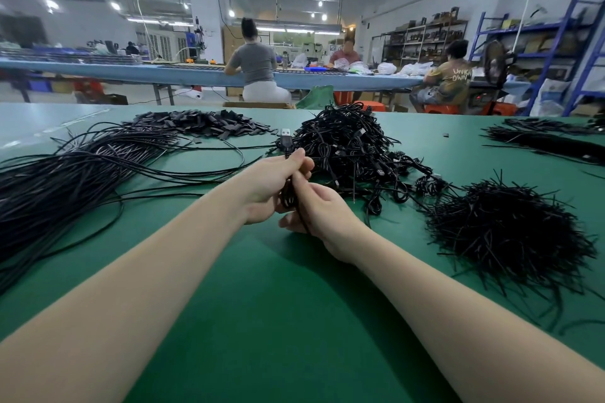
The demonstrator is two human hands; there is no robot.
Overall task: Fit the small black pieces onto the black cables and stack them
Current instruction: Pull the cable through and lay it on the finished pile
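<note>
My left hand grips a coiled black cable above the green table; its USB plug sticks up past my fingers. My right hand is just below and to the right, pinching the same cable's loops. A heap of small flat black pieces lies at the back left. A tangled pile of coiled cables sits right behind my hands. Long uncoiled cables are stacked on the left.
A bristly pile of short black ties lies at the right. Another cable bundle sits at the far right. The green table stretches toward me. People work at a blue bench behind.
</note>
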